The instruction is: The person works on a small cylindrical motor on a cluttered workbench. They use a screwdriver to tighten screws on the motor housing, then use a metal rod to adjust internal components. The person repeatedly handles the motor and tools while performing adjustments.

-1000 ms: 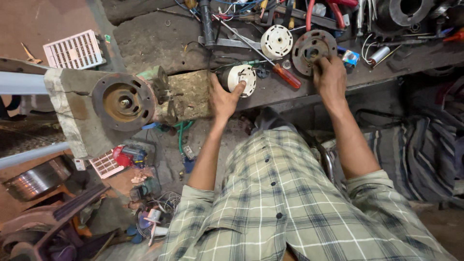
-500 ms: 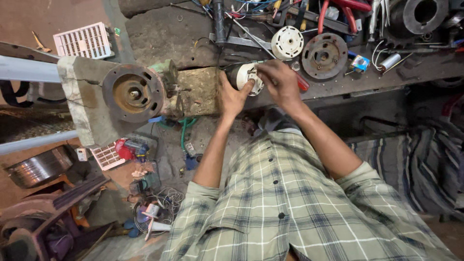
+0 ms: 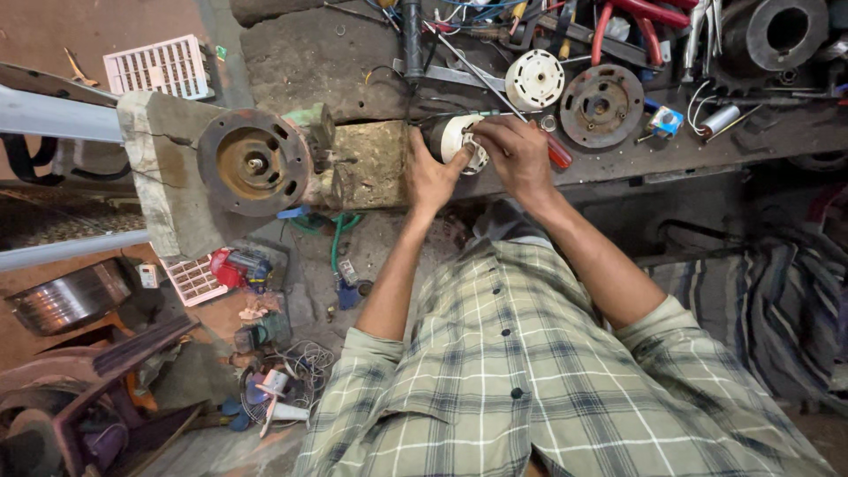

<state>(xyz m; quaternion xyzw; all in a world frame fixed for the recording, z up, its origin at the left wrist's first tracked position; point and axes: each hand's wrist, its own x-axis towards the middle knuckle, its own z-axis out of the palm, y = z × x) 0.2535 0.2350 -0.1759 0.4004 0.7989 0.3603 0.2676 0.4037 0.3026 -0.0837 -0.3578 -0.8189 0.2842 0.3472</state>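
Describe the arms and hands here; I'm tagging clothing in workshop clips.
Both hands, left and right, are bare: no gloves, rings or watch visible. The forearms are bare too. The shirt is pale green plaid with dark buttons, its sleeves rolled up near the elbows.

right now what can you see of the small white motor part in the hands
The small white motor part is a short round piece with a white plastic-looking end face and a dark body behind it. It lies on its side at the edge of the workbench, end face turned toward the person. The left hand cups it from the left; the right hand covers its right side, fingers on the face.
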